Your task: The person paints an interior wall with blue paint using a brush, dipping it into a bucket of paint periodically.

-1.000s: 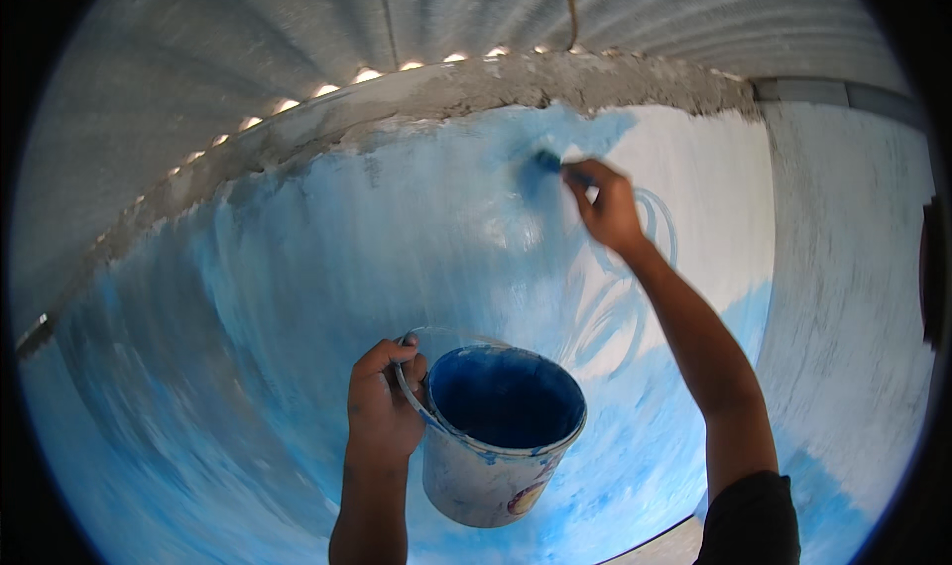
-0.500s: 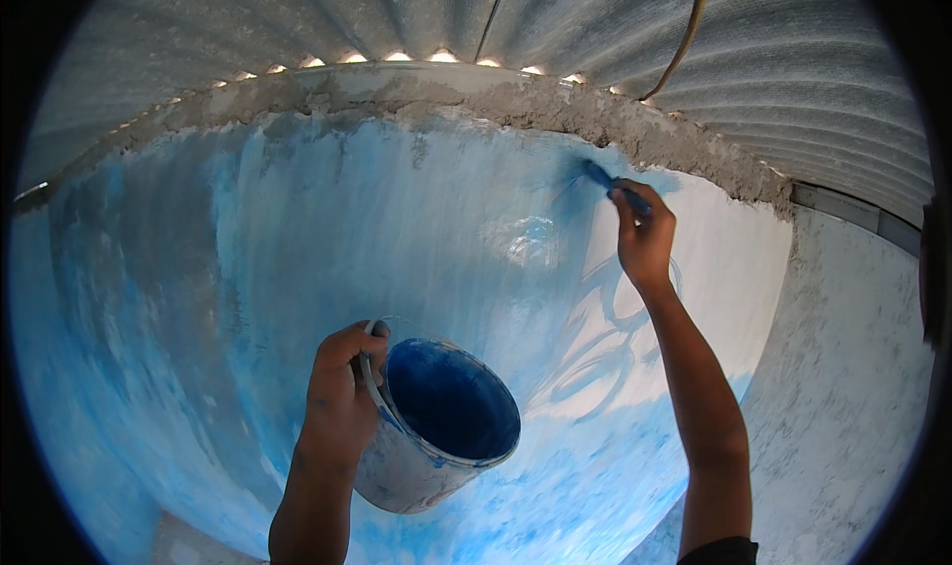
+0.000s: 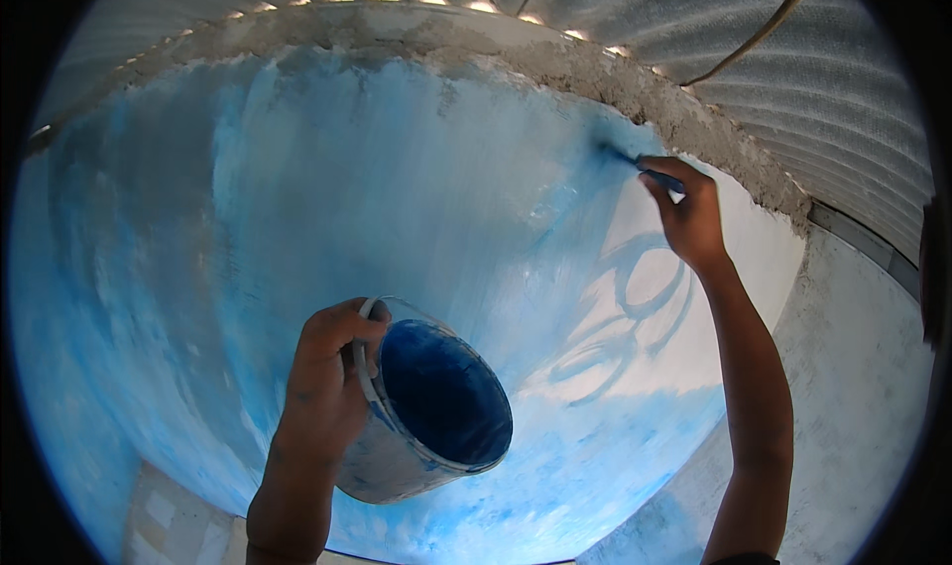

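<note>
The left hand (image 3: 332, 382) sits at about seven o'clock, its fingers curled tight over the rim and thin wire handle of a round, paint-smeared plastic bucket of deep blue paint (image 3: 428, 411), which is tilted toward the viewer. With liquid inside, I'd judge it fairly heavy and slippery where paint has run, so the rim-and-handle grip looks the safest hold. Behind it spreads the rough plastered wall, washed in streaky light blue (image 3: 297, 198). At two o'clock the right hand (image 3: 689, 218) pinches the slim handle of a small blue-loaded paintbrush (image 3: 635, 164), its bristles touching the wall just under the bare grey cement band (image 3: 635, 84). The brush looks light, its bristles soft. Corrugated metal roofing (image 3: 783, 79) runs above.
</note>
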A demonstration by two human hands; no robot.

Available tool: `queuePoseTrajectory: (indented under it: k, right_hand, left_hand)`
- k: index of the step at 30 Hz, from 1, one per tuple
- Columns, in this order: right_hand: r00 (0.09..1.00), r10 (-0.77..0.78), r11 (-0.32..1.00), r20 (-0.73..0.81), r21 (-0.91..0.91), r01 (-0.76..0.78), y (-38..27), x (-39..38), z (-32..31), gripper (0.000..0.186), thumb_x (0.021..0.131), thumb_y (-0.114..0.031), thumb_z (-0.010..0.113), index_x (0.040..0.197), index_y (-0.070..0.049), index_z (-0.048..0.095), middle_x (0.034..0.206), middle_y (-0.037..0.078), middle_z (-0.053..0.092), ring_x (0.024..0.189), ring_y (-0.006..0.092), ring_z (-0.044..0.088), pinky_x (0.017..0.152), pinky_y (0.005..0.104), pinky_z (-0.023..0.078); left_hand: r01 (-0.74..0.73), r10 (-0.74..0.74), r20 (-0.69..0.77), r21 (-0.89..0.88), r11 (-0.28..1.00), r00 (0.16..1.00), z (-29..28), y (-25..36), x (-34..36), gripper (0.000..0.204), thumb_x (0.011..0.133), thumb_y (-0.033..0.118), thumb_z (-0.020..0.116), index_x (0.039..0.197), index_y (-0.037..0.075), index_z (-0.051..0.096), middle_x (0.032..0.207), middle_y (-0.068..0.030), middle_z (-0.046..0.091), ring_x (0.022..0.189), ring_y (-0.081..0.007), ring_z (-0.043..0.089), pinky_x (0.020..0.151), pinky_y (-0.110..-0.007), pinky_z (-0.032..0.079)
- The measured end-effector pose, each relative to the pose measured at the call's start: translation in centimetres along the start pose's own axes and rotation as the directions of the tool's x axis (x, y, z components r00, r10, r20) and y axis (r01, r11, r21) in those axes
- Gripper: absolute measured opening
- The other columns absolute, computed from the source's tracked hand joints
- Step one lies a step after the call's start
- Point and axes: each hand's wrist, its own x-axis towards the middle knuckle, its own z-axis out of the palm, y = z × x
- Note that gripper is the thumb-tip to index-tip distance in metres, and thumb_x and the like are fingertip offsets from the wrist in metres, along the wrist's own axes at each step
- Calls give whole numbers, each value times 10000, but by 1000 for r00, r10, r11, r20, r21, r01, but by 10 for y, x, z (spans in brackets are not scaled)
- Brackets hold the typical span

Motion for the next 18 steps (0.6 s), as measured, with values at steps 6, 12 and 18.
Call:
queuePoseTrajectory:
  k: [6, 12, 18]
  right_hand:
    - [937, -17, 996, 350, -74, 46, 21, -125, -2, 250, 837, 37, 715, 1075, -41, 709, 1082, 166, 719, 998, 330, 704, 834, 378, 568]
    - [774, 157, 982, 614, -11, -190, 10, -119, 4, 249, 865, 31, 713, 1097, -59, 724, 1041, 120, 726, 934, 202, 708, 777, 314, 566]
    - [910, 236, 970, -342, 21, -244, 45, -41, -19, 175, 906, 25, 660, 1073, 1, 706, 1004, 152, 734, 868, 194, 694, 808, 290, 528]
  left_hand:
    - [164, -117, 201, -232, 959, 973, -13, -6, -4, 86, 1009, 128, 551, 980, 112, 631, 703, 3, 411, 623, -109, 368, 668, -242, 384]
    - [89, -64, 130, -199, 976, 990, 10, -7, 15, 77, 969, 117, 561, 915, 77, 598, 671, -7, 420, 612, -110, 382, 656, -247, 402]
    - [451, -418, 171, -370, 812, 892, 35, 19, 22, 101, 829, 83, 589, 890, 4, 575, 549, -9, 398, 593, -115, 417, 604, -214, 381]
